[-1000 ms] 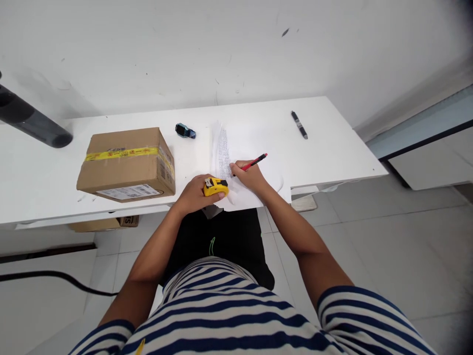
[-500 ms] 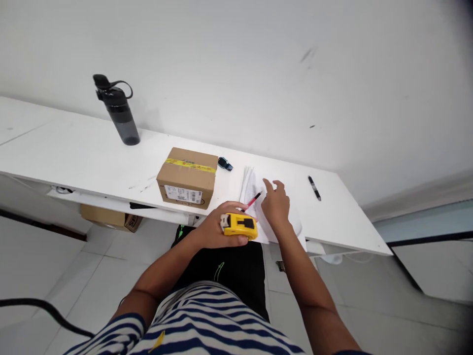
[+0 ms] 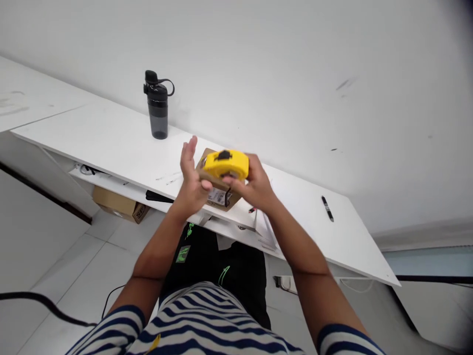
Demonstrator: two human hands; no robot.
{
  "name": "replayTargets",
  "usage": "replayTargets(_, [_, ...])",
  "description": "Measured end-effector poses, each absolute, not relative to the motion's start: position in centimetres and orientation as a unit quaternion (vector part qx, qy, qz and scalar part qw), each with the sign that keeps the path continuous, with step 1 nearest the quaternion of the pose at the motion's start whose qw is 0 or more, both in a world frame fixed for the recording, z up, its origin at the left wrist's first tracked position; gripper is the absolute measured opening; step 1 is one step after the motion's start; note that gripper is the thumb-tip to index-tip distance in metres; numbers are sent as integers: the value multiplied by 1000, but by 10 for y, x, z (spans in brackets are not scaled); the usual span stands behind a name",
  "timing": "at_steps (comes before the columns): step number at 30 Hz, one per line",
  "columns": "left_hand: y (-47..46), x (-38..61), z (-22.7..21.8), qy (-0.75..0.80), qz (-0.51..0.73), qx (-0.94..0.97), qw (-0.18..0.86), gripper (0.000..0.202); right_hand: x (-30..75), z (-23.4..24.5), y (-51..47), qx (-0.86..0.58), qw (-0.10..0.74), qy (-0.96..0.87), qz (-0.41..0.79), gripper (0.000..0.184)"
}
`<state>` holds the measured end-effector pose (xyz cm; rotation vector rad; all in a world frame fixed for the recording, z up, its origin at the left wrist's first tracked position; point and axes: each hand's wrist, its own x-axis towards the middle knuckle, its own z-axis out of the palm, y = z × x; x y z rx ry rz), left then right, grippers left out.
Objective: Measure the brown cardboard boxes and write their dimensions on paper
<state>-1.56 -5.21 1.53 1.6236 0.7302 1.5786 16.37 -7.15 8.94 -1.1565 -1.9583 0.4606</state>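
Note:
A yellow tape measure [image 3: 225,164] is raised in front of me, above the white desk [image 3: 111,148]. My right hand [image 3: 253,190] grips it from the right and below. My left hand [image 3: 192,180] is beside it on the left, fingers stretched upward, palm toward the tape measure, thumb near its underside. Behind the hands a cardboard box [image 3: 216,195] with a white label rests on the desk, mostly hidden. White paper sheets [image 3: 268,227] and a bit of the red pen [image 3: 252,210] lie by my right forearm.
A dark water bottle [image 3: 158,106] stands at the back of the desk by the wall. A black marker [image 3: 327,208] lies to the right. Under the desk are a cardboard box [image 3: 120,207] and a black cable [image 3: 44,305] on the tiled floor.
The tape measure went from my left hand at the desk edge up into my right hand. The right hand let go of the red pen. My view swung left and up.

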Motion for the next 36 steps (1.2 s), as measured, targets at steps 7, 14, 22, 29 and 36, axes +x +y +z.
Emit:
replayTargets(7, [-24, -30, -8, 416, 595, 540, 425, 71, 164, 106, 8, -481, 254, -824, 159, 60])
replayTargets(14, [-28, -10, -10, 422, 600, 523, 434, 56, 150, 90, 13, -466, 253, -829, 181, 62])
replayTargets(22, [-28, -13, -9, 450, 596, 534, 397, 51, 184, 95, 4, -466, 223, -829, 212, 62])
replayTargets(29, [-22, -9, -10, 461, 622, 509, 376, 48, 258, 95, -23, -531, 212, -794, 207, 58])
replayTargets(36, [-16, -8, -11, 476, 624, 498, 369, 48, 301, 82, -39, -549, 260, -751, 259, 54])
